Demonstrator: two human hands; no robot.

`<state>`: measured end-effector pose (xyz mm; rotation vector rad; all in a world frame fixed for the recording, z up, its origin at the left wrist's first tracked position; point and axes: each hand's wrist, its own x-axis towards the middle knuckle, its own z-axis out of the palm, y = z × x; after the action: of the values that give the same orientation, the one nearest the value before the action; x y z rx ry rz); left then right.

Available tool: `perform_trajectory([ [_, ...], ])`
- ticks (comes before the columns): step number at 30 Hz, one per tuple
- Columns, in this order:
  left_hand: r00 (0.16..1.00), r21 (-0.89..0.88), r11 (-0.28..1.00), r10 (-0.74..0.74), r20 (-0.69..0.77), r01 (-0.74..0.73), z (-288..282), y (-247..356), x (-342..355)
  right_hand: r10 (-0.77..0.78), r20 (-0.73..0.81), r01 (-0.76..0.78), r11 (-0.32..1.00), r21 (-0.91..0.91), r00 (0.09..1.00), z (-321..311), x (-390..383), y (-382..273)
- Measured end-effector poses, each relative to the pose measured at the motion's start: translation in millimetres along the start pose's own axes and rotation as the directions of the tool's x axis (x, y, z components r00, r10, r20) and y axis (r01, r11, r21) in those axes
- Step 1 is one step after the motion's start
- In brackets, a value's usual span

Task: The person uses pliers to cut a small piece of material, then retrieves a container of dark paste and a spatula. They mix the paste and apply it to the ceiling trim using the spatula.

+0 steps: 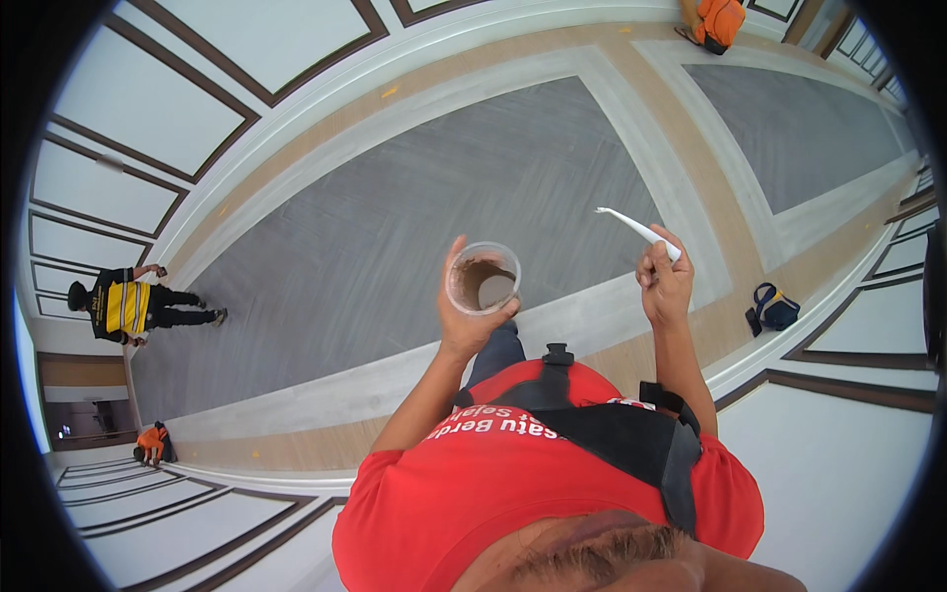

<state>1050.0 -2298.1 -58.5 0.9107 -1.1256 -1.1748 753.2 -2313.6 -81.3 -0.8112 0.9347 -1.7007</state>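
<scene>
In my left hand is a clear round plastic cup, gripped around its side and tilted so that its inside shows. Brown paint-like stuff coats the wall and lies in the bottom. My right hand, held apart from the cup, closes its fingers on the thick end of a slim white tapered tool. The tool's thin tip points away to the left over the floor; whether it carries bristles is too small to tell. Both hands are above the floor, in front of my red shirt.
Grey patterned floor with pale and wood-toned borders runs between white panelled walls. A bag lies by the right wall. One person stands at far left; others in orange are low at lower left and top right.
</scene>
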Motion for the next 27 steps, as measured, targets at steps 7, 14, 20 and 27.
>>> perform_trajectory([
  [7, 0.984, -0.117, 0.991, -0.048, 0.173, 0.069, 9, -48, 142, -0.100, -0.083, 0.089, 0.988, -0.126, 0.991, 5, 96, 3],
  [14, 0.905, 0.105, 0.993, -0.084, 0.416, 0.044, 26, -59, 262, -0.217, -0.174, 0.181, 0.963, -0.202, 0.961, 33, 178, 12],
  [20, 0.879, 0.064, 0.997, 0.003, 0.477, -0.039, 46, -77, 338, -0.177, -0.255, 0.169, 0.984, -0.052, 0.951, 26, 239, 25],
  [27, 0.924, 0.051, 0.999, -0.013, 0.383, -0.008, 101, -124, 437, -0.069, -0.176, 0.083, 0.994, 0.076, 0.982, -14, 353, 22],
])
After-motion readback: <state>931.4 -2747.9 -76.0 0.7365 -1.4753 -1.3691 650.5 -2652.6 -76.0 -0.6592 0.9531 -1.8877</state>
